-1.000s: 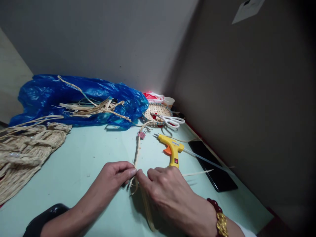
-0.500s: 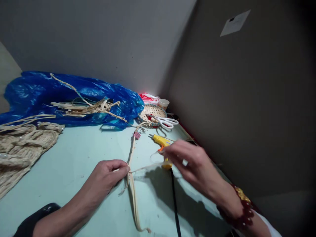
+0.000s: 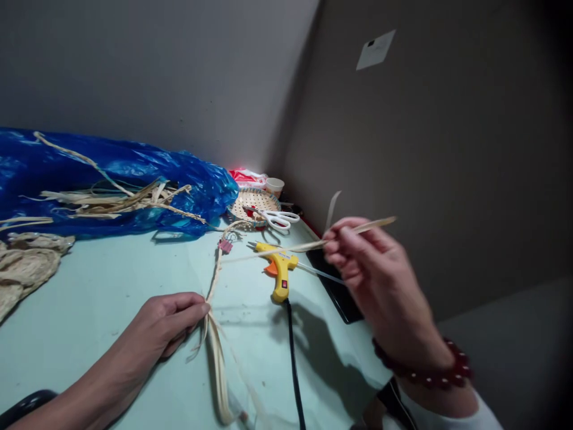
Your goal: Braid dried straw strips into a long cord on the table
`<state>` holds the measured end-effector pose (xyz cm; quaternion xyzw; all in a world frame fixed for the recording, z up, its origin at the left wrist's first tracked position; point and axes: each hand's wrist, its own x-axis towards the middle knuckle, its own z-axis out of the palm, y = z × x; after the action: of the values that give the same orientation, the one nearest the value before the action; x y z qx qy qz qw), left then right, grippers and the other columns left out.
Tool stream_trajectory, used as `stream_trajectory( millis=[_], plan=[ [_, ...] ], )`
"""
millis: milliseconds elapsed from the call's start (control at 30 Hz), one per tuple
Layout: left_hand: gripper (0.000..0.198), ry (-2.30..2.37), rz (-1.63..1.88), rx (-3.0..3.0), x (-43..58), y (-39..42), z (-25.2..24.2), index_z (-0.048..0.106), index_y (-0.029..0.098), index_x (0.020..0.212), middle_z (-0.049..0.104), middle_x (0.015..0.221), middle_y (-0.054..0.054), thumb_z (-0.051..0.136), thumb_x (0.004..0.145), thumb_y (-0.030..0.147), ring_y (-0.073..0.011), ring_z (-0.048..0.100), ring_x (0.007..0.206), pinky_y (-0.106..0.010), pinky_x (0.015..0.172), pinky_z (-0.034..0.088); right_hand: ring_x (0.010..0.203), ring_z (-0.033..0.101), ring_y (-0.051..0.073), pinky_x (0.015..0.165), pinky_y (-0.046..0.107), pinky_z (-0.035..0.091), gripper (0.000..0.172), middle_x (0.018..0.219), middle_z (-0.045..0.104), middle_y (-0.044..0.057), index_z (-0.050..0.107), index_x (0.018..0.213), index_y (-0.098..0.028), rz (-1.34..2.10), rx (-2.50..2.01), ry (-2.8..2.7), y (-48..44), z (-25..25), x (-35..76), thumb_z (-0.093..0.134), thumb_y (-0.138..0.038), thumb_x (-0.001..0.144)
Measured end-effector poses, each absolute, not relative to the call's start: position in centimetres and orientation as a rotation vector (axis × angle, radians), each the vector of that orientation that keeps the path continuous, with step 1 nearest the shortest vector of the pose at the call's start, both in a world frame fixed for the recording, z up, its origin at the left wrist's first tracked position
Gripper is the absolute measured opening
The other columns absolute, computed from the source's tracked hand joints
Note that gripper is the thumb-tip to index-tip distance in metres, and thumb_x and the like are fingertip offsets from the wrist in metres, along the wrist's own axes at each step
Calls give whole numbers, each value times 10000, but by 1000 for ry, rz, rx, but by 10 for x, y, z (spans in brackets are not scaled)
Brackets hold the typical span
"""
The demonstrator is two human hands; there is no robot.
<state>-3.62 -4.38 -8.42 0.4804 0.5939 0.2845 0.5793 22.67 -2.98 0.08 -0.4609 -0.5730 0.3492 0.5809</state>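
Note:
My left hand [image 3: 172,319] pinches a bundle of pale dried fibre [image 3: 217,358] on the table, with its loose strands hanging toward me. Above the fingers, the bundle's twisted part [image 3: 217,272] runs up to a pink clip [image 3: 225,245]. Raised on the right, my right hand [image 3: 367,257] has its fingers closed on a loose fibre strip [image 3: 308,245], which stretches left over a yellow glue gun [image 3: 280,269] and sticks out past the knuckles. A beaded bracelet circles the right wrist.
A blue plastic bag [image 3: 197,173] with fibre strips [image 3: 120,200] lies at the back left. Woven fibre [image 3: 27,263] sits at the left edge. White-handled scissors [image 3: 280,220] rest on a round basket [image 3: 237,200] near a cup [image 3: 274,185]. A black cable [image 3: 293,358] runs toward me.
My right hand has risen and moved right, drawing out the strip. The glue gun, hidden partly before, shows whole along with a dark flat object. The view has shifted to the right.

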Motion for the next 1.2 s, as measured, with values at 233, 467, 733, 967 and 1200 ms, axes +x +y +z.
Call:
stream_trajectory(
  millis=[233,467,733,967,1200],
  plan=[
    [354,1380,690,1164,-34,-44,-80,613,156,733,263,480,98,556,796,500,-85,172,468,-259,462,97,862,645,191,823,338,490,199,923,673,83,631,893,-159,1460,-1060,-1268,-52,-57,203,626,-353,851],
    [336,1388,707,1139,-33,-46,-78,579,167,695,248,490,101,546,808,481,-88,160,476,-260,465,95,909,636,219,839,358,475,222,938,660,91,624,920,-170,1484,-1116,-1525,-65,-58,223,537,-374,905],
    [350,1441,654,1185,-33,-45,-81,590,165,717,268,515,89,539,808,499,-89,196,489,-244,458,130,983,600,267,858,387,465,214,1042,674,49,652,1004,-295,1004,-1459,-2140,-69,-40,258,544,-421,869],
    [319,1417,679,1176,-32,-45,-81,609,154,716,351,554,70,568,795,460,-84,237,505,-218,443,162,839,584,205,755,322,453,196,986,624,88,556,1057,-197,597,-1377,-2367,-60,-41,203,424,-285,943],
    [296,1397,714,1169,-33,-45,-82,605,155,694,296,506,88,577,799,430,-78,204,473,-227,426,123,628,473,141,583,266,347,178,789,574,44,529,800,-164,490,-1347,-2544,-39,-63,152,400,-78,888]
  ],
)
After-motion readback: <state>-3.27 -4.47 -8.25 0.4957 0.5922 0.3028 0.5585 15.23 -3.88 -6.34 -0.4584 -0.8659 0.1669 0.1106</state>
